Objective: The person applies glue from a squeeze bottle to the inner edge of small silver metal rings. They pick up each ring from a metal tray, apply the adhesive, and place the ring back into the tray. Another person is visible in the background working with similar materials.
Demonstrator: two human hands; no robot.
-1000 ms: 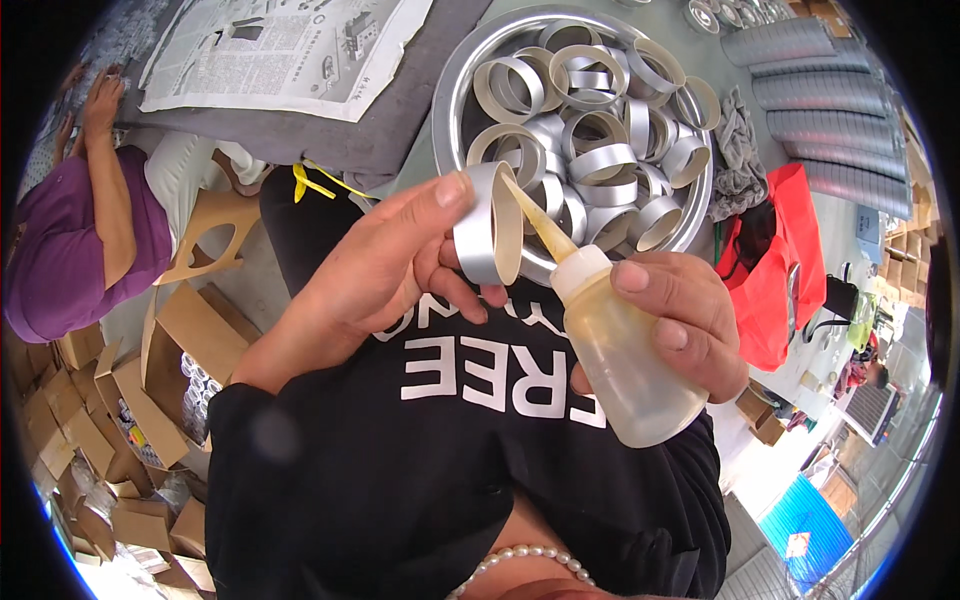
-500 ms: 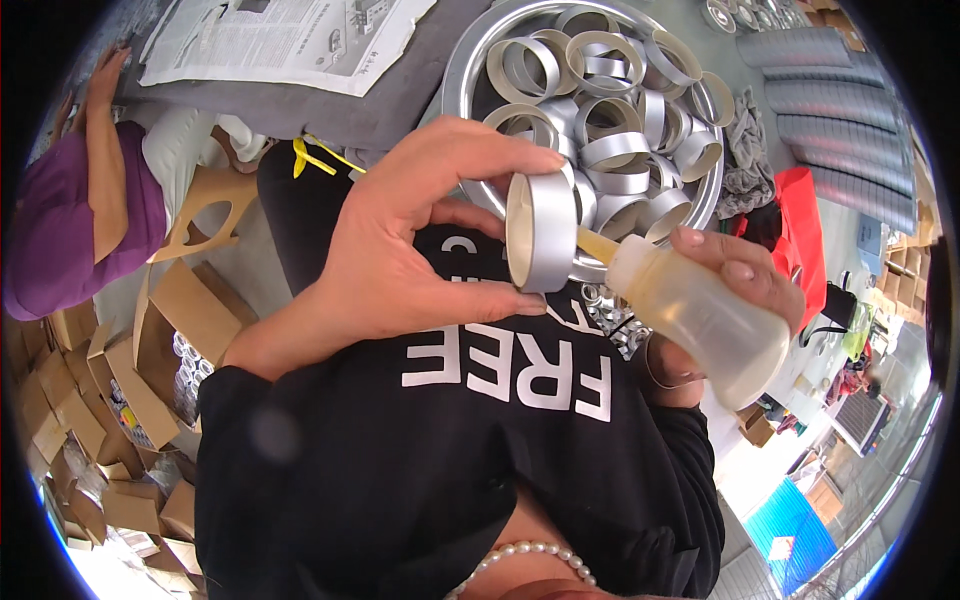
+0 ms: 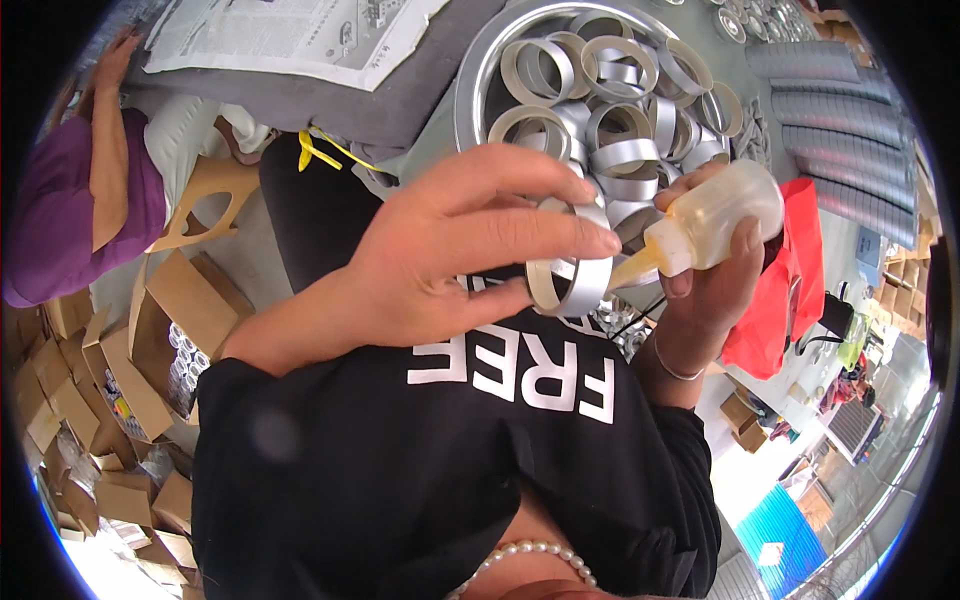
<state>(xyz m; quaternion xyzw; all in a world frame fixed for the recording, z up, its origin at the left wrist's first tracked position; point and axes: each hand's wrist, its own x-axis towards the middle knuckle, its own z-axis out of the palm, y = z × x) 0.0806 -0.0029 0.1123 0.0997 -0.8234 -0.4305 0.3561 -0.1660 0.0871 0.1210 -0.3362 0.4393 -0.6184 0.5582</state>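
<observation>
My left hand (image 3: 450,240) grips a silver ring (image 3: 590,275) with a pale inside, its fingers over the top and thumb below. In my right hand (image 3: 715,295) is a translucent squeeze bottle (image 3: 725,215) with a white collar and a yellowish nozzle. The bottle is tipped so the nozzle points down and left, its tip at the ring's right-hand edge; whether it touches cannot be made out. Just beyond my hands, a round metal basin (image 3: 466,105) holds several similar silver rings (image 3: 625,155).
Newspaper (image 3: 290,40) covers part of a grey surface at far left. A person in purple (image 3: 85,200) is at the left, above open cardboard boxes (image 3: 125,380). To the right are a red bag (image 3: 775,310) and stacked silver cylinders (image 3: 840,135).
The bottle has swung up, from base low to base high, its nozzle now pointing down. My left hand has turned the ring and shifted slightly right, with fingers now across its top.
</observation>
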